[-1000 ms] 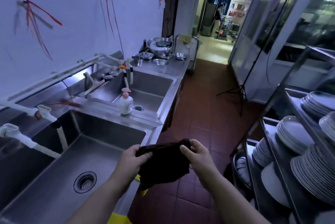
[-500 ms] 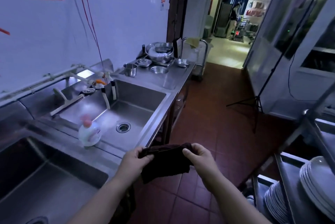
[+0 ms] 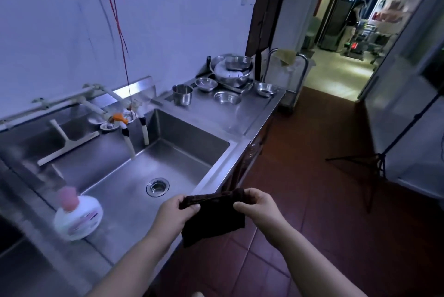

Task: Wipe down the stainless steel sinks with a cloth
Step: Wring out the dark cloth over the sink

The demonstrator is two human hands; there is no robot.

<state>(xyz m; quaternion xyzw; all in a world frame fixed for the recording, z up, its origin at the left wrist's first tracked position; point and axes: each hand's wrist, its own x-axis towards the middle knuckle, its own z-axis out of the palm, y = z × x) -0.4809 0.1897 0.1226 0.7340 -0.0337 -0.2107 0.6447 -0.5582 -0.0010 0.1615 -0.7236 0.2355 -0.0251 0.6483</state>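
- Since the earlier frames the view has swung right along the worktop (image 3: 249, 114): the near basin has slid almost out at the lower left, and the plate rack on the right has gone from sight.
- Both hands keep the same hold on the cloth (image 3: 213, 217) as before, stretched between them just off the front edge of the worktop, over the red tiled floor (image 3: 312, 212).
- Left hand (image 3: 176, 211) pinches the cloth's upper left corner with thumb and curled fingers.
- Right hand (image 3: 258, 205) grips the upper right corner, fingers curled over the top edge.
- Dark cloth hangs down from the two grips, its lower part loose and apart from the steel.
- Far sink (image 3: 153, 167) lies ahead and left of the hands, its round drain (image 3: 157, 186) near the front wall.
- Two white hoses (image 3: 145, 132) hang from the wall pipes into the back of that sink.
- White soap bottle (image 3: 77, 217) with a pink cap stands, blurred, on the divider between the two basins.
- Squeegee (image 3: 64, 143) lies on the ledge behind the sink.
- Steel pot (image 3: 182, 94) and several steel bowls (image 3: 230, 72) stand at the far end of the worktop.
- Tripod (image 3: 379, 159) stands on the floor to the right.
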